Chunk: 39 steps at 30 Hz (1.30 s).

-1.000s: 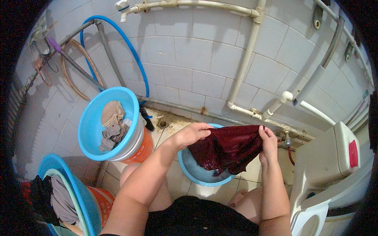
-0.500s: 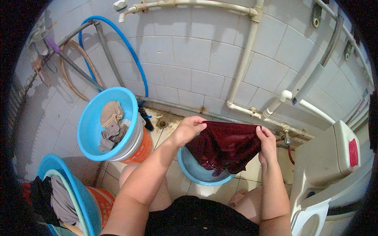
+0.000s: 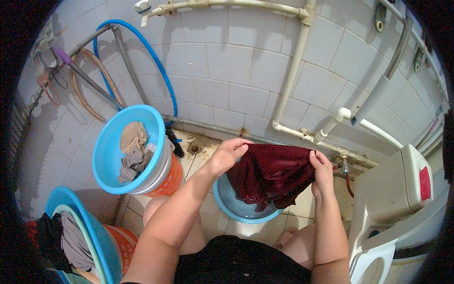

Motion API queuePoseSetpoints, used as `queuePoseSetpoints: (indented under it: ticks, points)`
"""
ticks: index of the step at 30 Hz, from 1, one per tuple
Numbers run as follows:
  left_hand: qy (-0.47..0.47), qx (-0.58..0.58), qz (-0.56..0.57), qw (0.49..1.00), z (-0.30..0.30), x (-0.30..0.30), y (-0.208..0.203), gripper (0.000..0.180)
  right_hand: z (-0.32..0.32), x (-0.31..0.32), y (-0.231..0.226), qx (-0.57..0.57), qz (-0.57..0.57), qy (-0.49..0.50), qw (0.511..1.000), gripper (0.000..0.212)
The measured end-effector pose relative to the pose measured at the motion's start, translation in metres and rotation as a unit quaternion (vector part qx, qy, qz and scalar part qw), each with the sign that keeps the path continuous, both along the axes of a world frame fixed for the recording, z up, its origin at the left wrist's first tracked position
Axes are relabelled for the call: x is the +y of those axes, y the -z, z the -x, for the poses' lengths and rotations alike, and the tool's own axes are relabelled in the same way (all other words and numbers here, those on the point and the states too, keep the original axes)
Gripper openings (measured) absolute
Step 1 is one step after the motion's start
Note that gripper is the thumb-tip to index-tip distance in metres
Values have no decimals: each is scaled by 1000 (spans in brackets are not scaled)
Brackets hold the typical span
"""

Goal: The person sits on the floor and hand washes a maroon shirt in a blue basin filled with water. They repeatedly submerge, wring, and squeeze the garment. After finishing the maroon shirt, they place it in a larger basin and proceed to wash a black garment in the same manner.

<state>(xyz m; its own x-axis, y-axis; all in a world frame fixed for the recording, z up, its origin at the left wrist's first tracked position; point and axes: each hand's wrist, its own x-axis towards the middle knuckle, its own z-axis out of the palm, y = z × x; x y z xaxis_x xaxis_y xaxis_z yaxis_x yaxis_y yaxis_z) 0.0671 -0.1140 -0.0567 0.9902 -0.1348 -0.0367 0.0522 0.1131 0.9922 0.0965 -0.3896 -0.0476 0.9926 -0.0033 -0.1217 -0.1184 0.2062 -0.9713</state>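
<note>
Your left hand (image 3: 229, 155) pinches the upper left corner of the maroon cloth (image 3: 276, 173) between thumb and fingers; your right hand (image 3: 322, 171) pinches the upper right corner, its lower fingers curled in. Between them the top edge runs nearly straight, sagging slightly. The cloth is deep wine red, almost black in its creases, with a wet-looking sheen. Soft folds slant down its middle, and the lower edge hangs ragged and uneven, bunching toward the right.

It hangs over the round blue basin (image 3: 247, 218), covering much of the far and right rim; you cannot tell whether its hem touches the contents. The basin stands on the tiled floor (image 3: 213, 220). Left of it, near the wall edge, lies a black-bristled brush (image 3: 178, 146), beside a blue-rimmed bucket (image 3: 105, 161) holding crumpled beige and grey garments (image 3: 134, 138). To the right stands a toilet (image 3: 385, 189).
</note>
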Motion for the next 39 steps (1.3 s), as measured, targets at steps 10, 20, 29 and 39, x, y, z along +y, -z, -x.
queuePoseSetpoints:
  ticks: [10,20,29,39]
  points:
    - [-48,21,31,998,-8,2,18,20,-3,3,7,-5,-1,-2,1000,18]
    - [-14,28,103,994,-3,-4,5,23,-3,2,4,-2,-4,2,1000,19]
    - [-81,8,7,997,-6,-6,15,23,1,10,4,-13,0,-5,1000,15]
    - [-135,-7,-40,990,-2,-17,9,26,3,10,3,-37,26,-7,999,21]
